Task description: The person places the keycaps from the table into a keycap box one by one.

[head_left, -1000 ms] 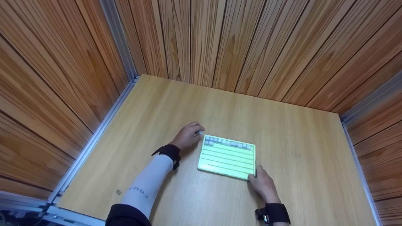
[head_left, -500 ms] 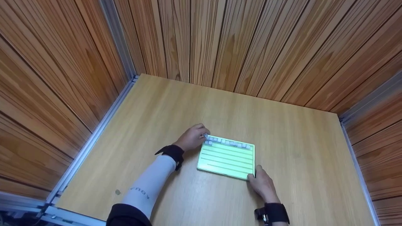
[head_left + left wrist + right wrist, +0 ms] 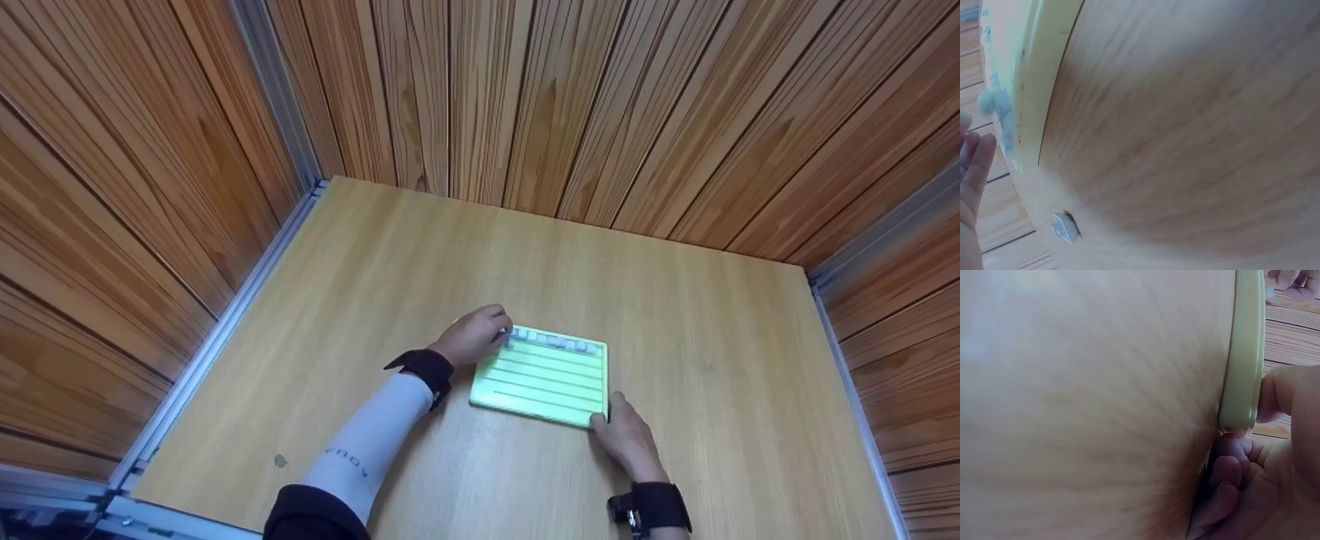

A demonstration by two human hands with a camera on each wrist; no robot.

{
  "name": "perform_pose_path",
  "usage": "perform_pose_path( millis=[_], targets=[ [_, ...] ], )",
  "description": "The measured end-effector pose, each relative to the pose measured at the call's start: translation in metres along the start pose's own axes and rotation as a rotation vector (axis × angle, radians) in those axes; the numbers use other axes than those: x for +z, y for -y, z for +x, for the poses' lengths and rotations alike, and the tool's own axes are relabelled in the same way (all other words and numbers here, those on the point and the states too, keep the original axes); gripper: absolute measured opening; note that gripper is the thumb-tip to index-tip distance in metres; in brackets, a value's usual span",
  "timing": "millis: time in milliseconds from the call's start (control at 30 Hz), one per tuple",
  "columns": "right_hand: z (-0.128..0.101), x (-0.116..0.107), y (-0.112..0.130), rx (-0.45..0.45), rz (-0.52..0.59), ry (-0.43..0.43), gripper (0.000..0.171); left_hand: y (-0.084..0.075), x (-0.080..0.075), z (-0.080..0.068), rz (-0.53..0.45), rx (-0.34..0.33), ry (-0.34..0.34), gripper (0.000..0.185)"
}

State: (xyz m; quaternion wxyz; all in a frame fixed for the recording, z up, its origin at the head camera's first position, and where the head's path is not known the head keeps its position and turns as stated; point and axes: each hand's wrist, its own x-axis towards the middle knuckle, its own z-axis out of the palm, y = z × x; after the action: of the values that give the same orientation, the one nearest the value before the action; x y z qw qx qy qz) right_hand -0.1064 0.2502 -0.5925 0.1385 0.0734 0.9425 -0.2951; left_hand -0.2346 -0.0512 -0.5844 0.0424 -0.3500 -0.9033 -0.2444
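Observation:
A pale green tray point(image 3: 540, 382) with ridged rows lies on the table. Small bluish-white pieces that look like keycaps point(image 3: 555, 341) line its far row. My left hand point(image 3: 474, 334) is over the tray's far left corner, its fingertips pinching one keycap point(image 3: 1003, 105) at the left end of the rows; the hand hides the pieces beneath it. Another keycap point(image 3: 1065, 227) lies loose on the table just off that corner, hidden in the head view. My right hand point(image 3: 628, 436) grips the near right corner, thumb on the top rim, other fingers curled against the side.
The wooden table point(image 3: 420, 255) is bounded by wood-panelled walls point(image 3: 480, 97) at the back and both sides. Metal rails point(image 3: 217, 337) run along the side edges. A small dark mark point(image 3: 280, 460) shows on the table at the near left.
My left hand has moved right with the keycap, from beside the tray's far left corner to over its left end. The right hand and the tray have stayed in place.

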Motion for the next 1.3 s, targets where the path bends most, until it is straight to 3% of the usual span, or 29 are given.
perform_pose_path(
  millis=[300,600,800,1300],
  targets=[
    [0.0,-0.001,0.001,0.0,-0.006,0.003,0.017,-0.003,0.002,0.005,0.091,0.084,-0.037,0.011],
    [0.001,-0.002,0.001,-0.011,-0.004,-0.005,0.019,-0.019,0.012,0.014,0.219,0.134,0.071,0.027],
    [0.001,-0.001,0.0,-0.011,-0.004,-0.011,0.019,-0.023,0.018,0.017,0.249,0.124,0.143,0.037],
    [0.0,-0.002,0.0,-0.001,-0.005,-0.012,0.018,-0.026,0.015,0.029,0.355,0.167,0.176,0.016]
  ],
)
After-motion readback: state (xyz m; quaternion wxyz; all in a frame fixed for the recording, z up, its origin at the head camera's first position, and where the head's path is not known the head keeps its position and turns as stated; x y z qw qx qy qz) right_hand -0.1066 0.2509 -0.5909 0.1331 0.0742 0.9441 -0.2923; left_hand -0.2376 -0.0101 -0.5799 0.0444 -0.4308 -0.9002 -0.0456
